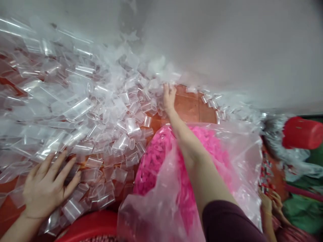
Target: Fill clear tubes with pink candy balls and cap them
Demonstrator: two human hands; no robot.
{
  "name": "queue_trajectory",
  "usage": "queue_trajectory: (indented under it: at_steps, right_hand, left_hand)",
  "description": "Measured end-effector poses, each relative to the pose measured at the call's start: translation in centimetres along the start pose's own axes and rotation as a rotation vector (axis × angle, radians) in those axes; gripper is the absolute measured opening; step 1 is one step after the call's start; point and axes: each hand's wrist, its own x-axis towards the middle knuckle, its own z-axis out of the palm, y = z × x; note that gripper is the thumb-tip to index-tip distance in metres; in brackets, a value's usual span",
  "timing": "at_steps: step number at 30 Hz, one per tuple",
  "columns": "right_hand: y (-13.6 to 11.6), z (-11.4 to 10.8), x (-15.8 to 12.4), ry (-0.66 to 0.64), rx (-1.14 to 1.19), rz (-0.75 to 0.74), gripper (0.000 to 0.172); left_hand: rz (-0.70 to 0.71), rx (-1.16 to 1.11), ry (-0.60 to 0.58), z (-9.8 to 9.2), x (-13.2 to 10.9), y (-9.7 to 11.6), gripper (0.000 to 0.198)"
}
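Clear plastic tube pieces (121, 126) lie in a wide heap over the reddish-brown floor. At the lower left, my left hand (46, 186) rests palm down on the near part of the heap, its fingers spread. My right hand (169, 95) reaches far forward to the heap's right edge near the wall; its fingers are bent and their tips are blurred among the pieces, so a hold on one cannot be made out. Under my right arm stands a transparent bag (156, 208) full of bright pink pieces (156, 158).
A red tub (93, 225) is at the bottom edge. A pale wall (227, 50) runs behind. More tube pieces (227, 107) lie along it. On the right are a red bucket (302, 132), plastic bags, green cloth (302, 211) and another person's hands (271, 201) near small red-and-white items.
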Motion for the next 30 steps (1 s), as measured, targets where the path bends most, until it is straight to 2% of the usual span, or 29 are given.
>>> queue_trajectory:
  at_steps: [1, 2, 6, 7, 10, 11, 14, 17, 19, 21, 25, 26, 28, 30]
  right_hand:
    - [-1.8, 1.3, -0.5, 0.044, 0.006, 0.127, 0.067]
    - [-3.7, 2.5, -1.0, 0.022, 0.011, 0.144, 0.065]
    - [-10.5, 5.3, -4.3, -0.106, 0.043, 0.088, 0.064]
    - [-11.8, 5.5, -5.3, -0.155, 0.053, 0.065, 0.063]
    - [-15.1, 5.3, -8.5, -0.319, 0.084, -0.015, 0.066]
    - [-16.0, 5.2, -9.5, -0.364, 0.087, -0.049, 0.064]
    - [-19.0, 4.6, -12.2, -0.432, 0.068, -0.178, 0.048]
    - [-21.7, 4.2, -14.9, -0.407, 0.000, -0.273, 0.041]
    - [-22.9, 4.2, -16.9, -0.380, -0.059, -0.279, 0.044]
    - [-23.3, 4.2, -18.9, -0.371, -0.070, -0.266, 0.055]
    - [-23.1, 4.3, -22.7, -0.399, 0.013, -0.318, 0.114]
    - [-23.2, 4.2, -23.6, -0.411, 0.039, -0.335, 0.124]
    - [-23.7, 4.2, -25.2, -0.435, 0.087, -0.355, 0.125]
    - [-24.3, 4.7, -26.4, -0.439, 0.124, -0.325, 0.104]
  left_hand:
    - [0.009, 0.000, -0.002, 0.1, -0.1, -0.1, 0.091]
    - [0.024, 0.001, -0.002, 0.3, -0.2, -0.3, 0.094]
    - [0.087, 0.027, -0.006, 0.3, -0.3, -0.3, 0.103]
    - [0.089, 0.051, -0.028, 0.1, -0.1, -0.1, 0.094]
    - [0.056, 0.161, -0.155, -0.8, 0.8, 1.0, 0.053]
    - [0.017, 0.176, -0.135, -1.0, 1.1, 1.3, 0.046]
    - [0.019, 0.176, -0.161, -1.4, 2.2, 1.8, 0.051]
    - [0.007, 0.143, -0.179, -1.4, 2.7, 1.5, 0.054]
    - [-0.010, 0.126, -0.198, -1.3, 2.8, 1.3, 0.055]
    - [-0.032, 0.118, -0.215, -1.3, 2.7, 1.1, 0.055]
    - [-0.049, 0.107, -0.188, -1.4, 2.9, 1.0, 0.055]
    - [-0.052, 0.099, -0.169, -1.5, 3.0, 1.1, 0.056]
    - [-0.076, 0.057, -0.132, -1.8, 3.4, 1.6, 0.058]
    - [-0.125, -0.035, -0.092, -1.9, 4.1, 2.3, 0.063]
